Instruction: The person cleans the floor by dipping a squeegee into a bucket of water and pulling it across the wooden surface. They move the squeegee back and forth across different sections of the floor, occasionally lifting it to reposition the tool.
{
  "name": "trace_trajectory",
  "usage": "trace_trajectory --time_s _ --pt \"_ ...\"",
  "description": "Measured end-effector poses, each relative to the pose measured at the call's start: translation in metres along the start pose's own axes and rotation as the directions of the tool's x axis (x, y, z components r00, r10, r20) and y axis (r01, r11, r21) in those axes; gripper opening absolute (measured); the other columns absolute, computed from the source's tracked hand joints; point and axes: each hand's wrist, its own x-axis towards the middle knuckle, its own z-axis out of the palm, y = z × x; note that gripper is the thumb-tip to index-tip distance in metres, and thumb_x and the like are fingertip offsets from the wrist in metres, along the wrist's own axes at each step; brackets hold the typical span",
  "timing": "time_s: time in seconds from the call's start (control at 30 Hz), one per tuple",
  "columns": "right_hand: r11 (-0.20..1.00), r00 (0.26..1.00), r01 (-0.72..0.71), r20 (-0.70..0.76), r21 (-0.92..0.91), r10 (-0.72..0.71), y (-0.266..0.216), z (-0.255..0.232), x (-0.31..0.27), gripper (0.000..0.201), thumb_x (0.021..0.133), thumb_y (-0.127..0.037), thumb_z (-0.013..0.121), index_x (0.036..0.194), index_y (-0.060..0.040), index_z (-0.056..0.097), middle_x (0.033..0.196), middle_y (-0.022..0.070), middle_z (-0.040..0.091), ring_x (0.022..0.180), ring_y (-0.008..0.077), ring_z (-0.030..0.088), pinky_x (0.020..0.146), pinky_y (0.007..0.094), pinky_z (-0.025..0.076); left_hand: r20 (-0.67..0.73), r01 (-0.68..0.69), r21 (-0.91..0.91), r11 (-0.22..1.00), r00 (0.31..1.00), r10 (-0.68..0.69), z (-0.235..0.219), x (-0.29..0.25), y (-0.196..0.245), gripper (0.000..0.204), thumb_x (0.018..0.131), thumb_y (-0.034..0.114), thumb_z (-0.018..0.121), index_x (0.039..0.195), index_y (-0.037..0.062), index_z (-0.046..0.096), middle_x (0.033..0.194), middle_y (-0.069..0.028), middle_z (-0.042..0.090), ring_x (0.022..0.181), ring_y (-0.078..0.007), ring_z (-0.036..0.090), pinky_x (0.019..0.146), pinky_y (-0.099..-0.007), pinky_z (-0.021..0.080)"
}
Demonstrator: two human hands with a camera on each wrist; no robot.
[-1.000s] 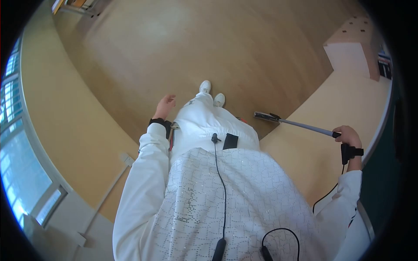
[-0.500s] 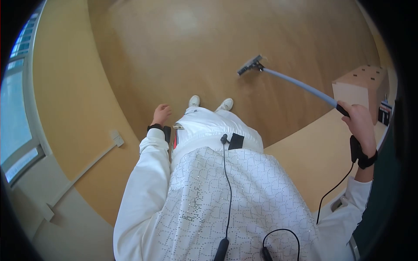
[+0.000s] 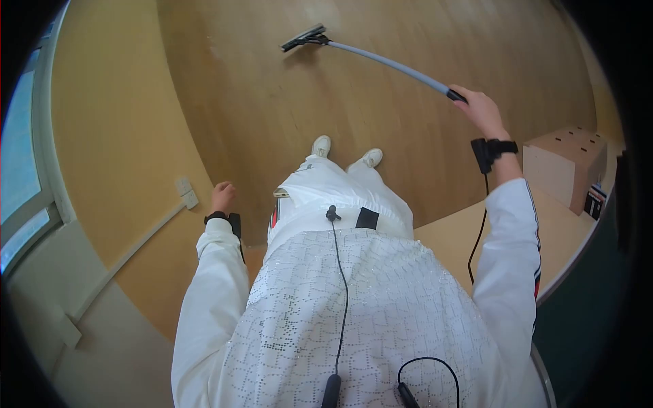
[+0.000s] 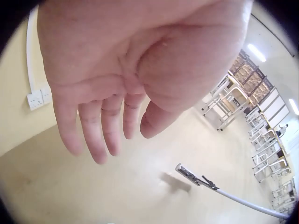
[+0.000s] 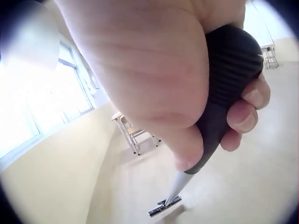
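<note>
My right hand (image 3: 479,111) grips the black end of a long-handled mop (image 3: 391,62); in the right wrist view its fingers and thumb wrap round the ribbed black grip (image 5: 229,65). The grey pole reaches forward and left to a narrow, flat mop head (image 3: 304,39) over the floor in front of my feet. A shadow falls on the floor beside that head (image 4: 189,175) in the left wrist view. At my left side hangs my left hand (image 3: 223,196), holding nothing, its fingers (image 4: 91,126) loosely extended.
A pale box (image 3: 568,160) with dark slots stands at the right. Along the left runs a yellow wall (image 3: 122,136) with a socket (image 4: 37,99) and windows. Desks and chairs (image 4: 229,102) line the far side. White shoes (image 3: 321,145) stand on the brown floor (image 3: 422,156).
My right hand has swung the mop from low at my right side, forward and leftward, so the head now lies far ahead. My left hand has shifted slightly outward, away from my hip.
</note>
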Motion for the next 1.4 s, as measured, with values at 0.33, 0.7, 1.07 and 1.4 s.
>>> trace_trajectory --time_s 0.33,0.7,1.07,1.4 --pt "0.999 0.99 -0.031 0.139 0.007 0.03 0.03 0.083 -0.054 0.041 0.079 -0.019 0.057 0.118 -0.0289 0.05 0.081 0.0145 0.062 0.074 0.0325 0.059 0.064 0.0413 0.047 0.05 -0.076 -0.038 0.996 0.996 0.078 0.058 -0.015 0.018 0.03 0.083 0.011 0.053 0.109 -0.0014 0.048 0.08 -0.0046 0.055 0.062 -0.01 0.053 0.049 -0.0206 0.04" --pt "0.91 0.857 -0.387 0.423 0.15 0.294 0.135 0.154 -0.337 0.061 0.078 -0.01 0.057 0.129 -0.0351 0.035 0.085 0.0191 0.06 0.079 0.0345 0.058 0.069 0.0427 0.046 0.177 -0.134 0.276 0.952 0.98 0.086 0.147 -0.021 0.05 0.029 0.082 0.013 0.054 0.109 0.0015 0.05 0.086 -0.0046 0.057 0.065 -0.01 0.055 0.053 -0.0196 0.041" --pt "0.724 0.552 -0.686 0.595 -0.073 0.584 0.176 0.093 -0.583 0.064 0.074 -0.01 0.06 0.129 -0.0344 0.037 0.085 0.0174 0.06 0.081 0.034 0.058 0.071 0.0425 0.046 0.303 -0.213 0.413 0.885 0.949 0.087 0.237 -0.022 0.079 0.031 0.082 0.015 0.053 0.11 0.0025 0.052 0.088 -0.0057 0.058 0.07 -0.0108 0.055 0.053 -0.0219 0.04" --pt "0.626 0.493 -0.774 0.526 -0.1 0.693 0.222 0.073 -0.583 0.042 0.069 -0.012 0.06 0.111 -0.0205 0.057 0.098 0.0121 0.061 0.091 0.0298 0.058 0.079 0.0375 0.046 0.335 -0.263 0.485 0.834 0.937 0.1 0.22 -0.017 0.083 0.031 0.082 0.017 0.055 0.111 0.0051 0.052 0.091 -0.0044 0.059 0.071 -0.0112 0.057 0.056 -0.0217 0.04"
